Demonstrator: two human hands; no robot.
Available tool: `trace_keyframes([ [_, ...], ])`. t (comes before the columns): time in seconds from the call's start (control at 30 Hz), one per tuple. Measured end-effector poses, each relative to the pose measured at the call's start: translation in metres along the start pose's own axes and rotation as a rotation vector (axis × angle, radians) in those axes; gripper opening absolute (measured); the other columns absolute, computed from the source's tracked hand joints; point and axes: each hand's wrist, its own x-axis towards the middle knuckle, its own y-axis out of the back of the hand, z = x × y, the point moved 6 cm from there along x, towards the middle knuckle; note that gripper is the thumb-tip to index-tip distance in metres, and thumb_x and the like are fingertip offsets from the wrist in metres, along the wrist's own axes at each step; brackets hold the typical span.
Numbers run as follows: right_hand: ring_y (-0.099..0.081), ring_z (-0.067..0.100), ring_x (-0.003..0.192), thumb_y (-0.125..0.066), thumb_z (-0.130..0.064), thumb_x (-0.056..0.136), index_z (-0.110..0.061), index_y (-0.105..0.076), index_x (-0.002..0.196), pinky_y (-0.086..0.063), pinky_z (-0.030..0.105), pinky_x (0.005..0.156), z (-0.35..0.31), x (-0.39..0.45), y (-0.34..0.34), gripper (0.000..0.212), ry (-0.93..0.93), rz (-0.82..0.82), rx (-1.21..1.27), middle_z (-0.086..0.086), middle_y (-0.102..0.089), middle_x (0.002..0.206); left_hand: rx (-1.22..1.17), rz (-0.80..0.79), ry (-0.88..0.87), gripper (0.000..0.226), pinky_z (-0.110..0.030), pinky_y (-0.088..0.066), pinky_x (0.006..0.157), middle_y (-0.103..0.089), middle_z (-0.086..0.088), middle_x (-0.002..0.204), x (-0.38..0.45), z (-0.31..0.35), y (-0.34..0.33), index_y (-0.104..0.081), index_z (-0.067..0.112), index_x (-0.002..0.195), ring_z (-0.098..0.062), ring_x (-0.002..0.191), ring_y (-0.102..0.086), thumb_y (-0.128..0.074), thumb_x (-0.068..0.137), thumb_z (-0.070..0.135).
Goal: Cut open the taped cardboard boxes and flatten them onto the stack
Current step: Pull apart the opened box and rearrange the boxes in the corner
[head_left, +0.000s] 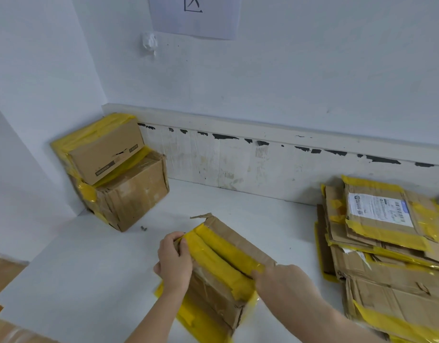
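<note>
The brown cardboard box with yellow tape (220,271) lies on the white desk (89,268), close in front of the person, partly collapsed. The left hand (175,259) grips its far-left end, with the fingers curled over the taped edge. The right hand (275,278) is at the near-right end of the yellow seam; it is blurred, so I cannot tell if it holds the flap, a tool, or only presses.

I think the risk is tearing: the tape looks only partly opened, so a hard pull may rip the cardboard instead of freeing the seam, or the box may slide on the smooth desk.

The long axis of the box runs from upper left to lower right, and the taped seam faces up.

Further right, the stack of flattened brown cardboard pieces (386,243) waits. In the far left corner two taped brown boxes (114,174) stand, one on the other, against the white wall (287,82).
</note>
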Motion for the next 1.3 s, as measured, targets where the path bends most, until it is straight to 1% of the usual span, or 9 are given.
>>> trace_keyframes([
  [0.1, -0.058, 0.037, 0.106, -0.031, 0.005, 0.095, -0.006, -0.044, 0.128, -0.017, 0.028, 0.045, 0.011, -0.017, -0.009, 0.037, -0.028, -0.007, 0.055, 0.016, -0.055, 0.118, 0.240, -0.134, -0.120, 0.023, -0.038, -0.023, 0.098, -0.051, 0.003, 0.124, 0.004, 0.011, -0.003, -0.048, 0.026, 0.118, -0.015, 0.112, -0.048, -0.039, 0.099, 0.018],
  [0.33, -0.060, 0.036, 0.093, -0.033, 0.006, 0.093, -0.013, -0.032, 0.139, -0.014, 0.030, 0.044, 0.016, -0.008, -0.014, 0.050, -0.084, 0.150, 0.076, 0.017, -0.043, 0.133, 0.697, -0.552, -0.839, 0.059, -0.038, -0.014, 0.117, -0.020, 0.009, 0.154, 0.005, 0.069, -0.042, -0.032, 0.023, 0.144, -0.010, 0.144, -0.009, -0.014, 0.088, 0.029],
  [0.47, -0.028, 0.025, 0.027, -0.082, -0.019, 0.038, -0.028, -0.075, 0.095, 0.014, 0.024, 0.051, 0.019, -0.018, -0.025, 0.058, -0.104, 0.286, 0.017, 0.007, -0.064, 0.067, 0.913, -0.672, -0.768, 0.057, -0.041, -0.028, 0.110, -0.004, 0.021, 0.154, 0.007, 0.050, -0.060, -0.014, 0.033, 0.148, -0.013, 0.144, -0.004, -0.011, 0.095, 0.054],
  [0.53, -0.008, 0.024, 0.036, -0.083, -0.013, 0.014, -0.027, -0.077, 0.085, 0.017, 0.026, 0.054, 0.018, -0.029, -0.040, 0.073, -0.051, 0.372, 0.088, 0.000, -0.050, 0.047, 0.923, -0.648, -0.764, 0.050, -0.041, -0.041, 0.098, -0.005, 0.021, 0.153, 0.009, 0.050, -0.059, -0.015, 0.033, 0.147, -0.018, 0.140, -0.013, -0.021, 0.099, 0.048],
  [0.73, -0.013, 0.024, 0.043, -0.085, -0.019, 0.048, -0.030, -0.056, 0.127, 0.005, 0.025, 0.041, 0.051, -0.061, -0.038, 0.085, -0.107, 0.258, 0.161, 0.000, -0.026, 0.072, 0.989, -0.530, -0.697, 0.052, -0.034, -0.047, 0.078, -0.011, 0.016, 0.150, 0.005, 0.051, -0.055, -0.013, 0.032, 0.146, -0.023, 0.123, -0.034, -0.016, 0.097, 0.049],
  [0.83, -0.046, 0.026, 0.068, -0.032, -0.019, 0.100, -0.041, -0.009, 0.146, -0.028, 0.026, 0.048, 0.081, -0.066, -0.048, 0.056, -0.338, 0.222, 0.316, -0.001, -0.045, 0.104, 1.029, -0.370, -0.436, 0.052, -0.037, -0.044, 0.085, -0.014, 0.005, 0.151, 0.013, 0.041, -0.037, -0.001, 0.035, 0.148, -0.028, 0.120, -0.038, -0.013, 0.099, 0.045],
  [1.03, -0.057, 0.023, 0.076, -0.031, -0.024, 0.099, -0.037, -0.028, 0.138, -0.042, 0.030, 0.058, 0.103, -0.026, -0.059, 0.041, -0.560, 0.443, 0.716, -0.006, -0.054, 0.079, 1.227, -0.223, -0.398, 0.051, -0.045, -0.024, 0.104, -0.036, -0.005, 0.138, -0.002, 0.045, -0.025, -0.016, 0.033, 0.147, -0.028, 0.125, -0.037, -0.015, 0.098, 0.047],
  [1.17, -0.042, 0.019, 0.062, -0.026, -0.029, 0.103, -0.035, -0.024, 0.142, -0.029, 0.026, 0.046, 0.094, 0.015, -0.044, 0.040, -0.513, 0.439, 0.571, 0.000, -0.046, 0.083, 0.922, -0.202, -0.530, 0.051, -0.047, -0.047, 0.085, -0.060, -0.010, 0.117, -0.004, 0.046, -0.026, -0.049, 0.020, 0.135, -0.031, 0.107, -0.057, -0.062, 0.087, 0.030],
  [1.3, -0.039, 0.017, 0.053, -0.035, -0.015, 0.100, -0.027, -0.040, 0.126, -0.022, 0.024, 0.041, 0.094, 0.046, -0.042, 0.030, -0.513, 0.392, 0.525, 0.000, -0.047, 0.077, 0.826, -0.272, -0.527, 0.046, -0.038, -0.036, 0.098, -0.040, 0.010, 0.140, -0.003, 0.040, -0.029, -0.024, 0.035, 0.146, -0.015, 0.128, -0.037, -0.030, 0.100, 0.031],
])
